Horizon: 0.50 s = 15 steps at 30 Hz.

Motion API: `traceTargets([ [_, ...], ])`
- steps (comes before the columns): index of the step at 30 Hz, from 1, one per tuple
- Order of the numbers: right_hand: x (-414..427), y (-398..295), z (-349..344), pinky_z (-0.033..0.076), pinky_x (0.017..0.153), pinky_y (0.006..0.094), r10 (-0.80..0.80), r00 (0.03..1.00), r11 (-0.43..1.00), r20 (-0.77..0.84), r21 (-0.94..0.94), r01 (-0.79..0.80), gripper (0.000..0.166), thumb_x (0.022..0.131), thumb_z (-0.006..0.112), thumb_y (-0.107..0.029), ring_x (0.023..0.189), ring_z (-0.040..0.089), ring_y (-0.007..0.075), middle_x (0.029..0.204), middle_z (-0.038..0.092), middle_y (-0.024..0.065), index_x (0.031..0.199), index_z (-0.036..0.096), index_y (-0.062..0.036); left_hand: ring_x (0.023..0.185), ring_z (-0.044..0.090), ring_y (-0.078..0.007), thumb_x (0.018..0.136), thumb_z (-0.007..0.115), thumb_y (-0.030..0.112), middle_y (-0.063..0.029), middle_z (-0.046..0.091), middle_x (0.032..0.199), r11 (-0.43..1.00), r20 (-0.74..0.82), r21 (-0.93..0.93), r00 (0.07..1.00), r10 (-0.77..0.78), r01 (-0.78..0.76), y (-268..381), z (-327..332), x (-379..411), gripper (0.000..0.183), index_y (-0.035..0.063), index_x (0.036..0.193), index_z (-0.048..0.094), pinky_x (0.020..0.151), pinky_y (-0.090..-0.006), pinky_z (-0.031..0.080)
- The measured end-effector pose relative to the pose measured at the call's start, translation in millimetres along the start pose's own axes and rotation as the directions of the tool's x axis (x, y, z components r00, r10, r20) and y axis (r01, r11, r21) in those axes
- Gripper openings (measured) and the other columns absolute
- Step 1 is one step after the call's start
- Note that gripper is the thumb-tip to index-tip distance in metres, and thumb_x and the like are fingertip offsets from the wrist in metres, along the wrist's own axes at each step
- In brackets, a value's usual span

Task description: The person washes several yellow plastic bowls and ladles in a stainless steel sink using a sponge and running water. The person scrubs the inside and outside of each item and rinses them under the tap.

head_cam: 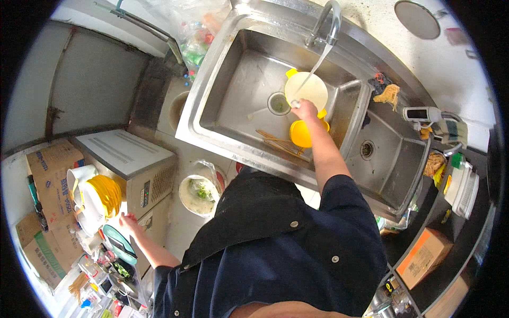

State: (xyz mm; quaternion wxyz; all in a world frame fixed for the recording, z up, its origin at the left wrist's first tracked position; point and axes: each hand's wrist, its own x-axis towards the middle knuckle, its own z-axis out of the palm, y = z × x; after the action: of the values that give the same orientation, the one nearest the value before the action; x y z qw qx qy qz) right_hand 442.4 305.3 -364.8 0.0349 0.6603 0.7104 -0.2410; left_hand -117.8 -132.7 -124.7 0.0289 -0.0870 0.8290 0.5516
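In the steel sink (pixel 222 119), my right hand (pixel 305 109) holds a small white item (pixel 295 104) whose kind I cannot make out. It is over the edge of a white bowl (pixel 308 87) with yellow handles. Water runs from the faucet (pixel 334 24) into that bowl. Partly under my right forearm sits a yellow bowl (pixel 300 134), with several wooden chopsticks (pixel 278 145) beside it. To the left, my left hand (pixel 130 223) is near a stack of yellow-and-white bowls (pixel 105 194); glare hides whether it touches them.
A bin with a plastic liner (pixel 199 194) stands on the floor below the sink's left corner. Beside it is a metal appliance (pixel 131 155). A smaller basin (pixel 377 159) adjoins on the right, and a cardboard box (pixel 423 256) sits on a shelf.
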Motion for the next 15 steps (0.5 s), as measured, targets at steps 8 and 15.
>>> traceTargets([
  [8,33,4,49,0.050,0.072,0.0352,-0.088,0.985,0.935,0.151,-0.327,0.134,0.021,0.079,0.049,-0.013,0.087,0.062,0.0250,0.093,0.064,0.0080,0.091,0.066,-0.0120,0.049,0.050,-0.0107,0.085,0.054,0.014,-0.0032,0.054,0.061,0.958,0.537,0.194,0.840,0.075,-0.210,-6,106,-131,0.010,0.0042,0.087,0.054,0.046,-0.0218,0.042],
  [15,18,7,-35,0.049,0.064,0.0348,-0.084,0.965,0.996,0.247,0.009,0.085,0.015,0.072,0.056,-0.018,0.075,0.063,0.0225,0.079,0.065,0.0092,0.082,0.065,-0.0119,0.059,0.055,-0.0114,0.084,0.055,0.010,-0.0062,0.058,0.071,0.973,0.813,0.205,0.572,-0.109,-0.106,3,183,-220,0.011,0.0003,0.090,0.055,0.054,-0.0235,0.047],
])
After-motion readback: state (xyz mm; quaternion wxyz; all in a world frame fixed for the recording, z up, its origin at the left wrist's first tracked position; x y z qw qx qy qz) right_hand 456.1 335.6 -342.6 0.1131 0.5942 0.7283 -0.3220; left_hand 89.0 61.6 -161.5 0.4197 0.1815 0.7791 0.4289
